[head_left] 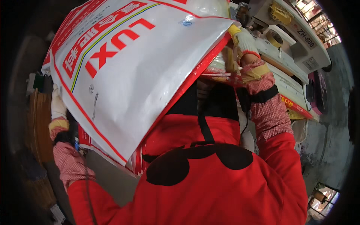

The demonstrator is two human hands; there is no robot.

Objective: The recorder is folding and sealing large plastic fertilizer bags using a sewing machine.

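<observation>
A big white bag (pixel 150 75) with red edges and red print covers most of the view — it hides the front of the person's body and much of both hands. The left hand (pixel 58 107), in a white glove, grips the bag's left edge; its fingers are tucked behind. The right hand (pixel 243 41), gloved too, holds the bag's top right corner — a tight grasp. A cream machine (pixel 296 41) with small labels stands behind, partly cut off.
</observation>
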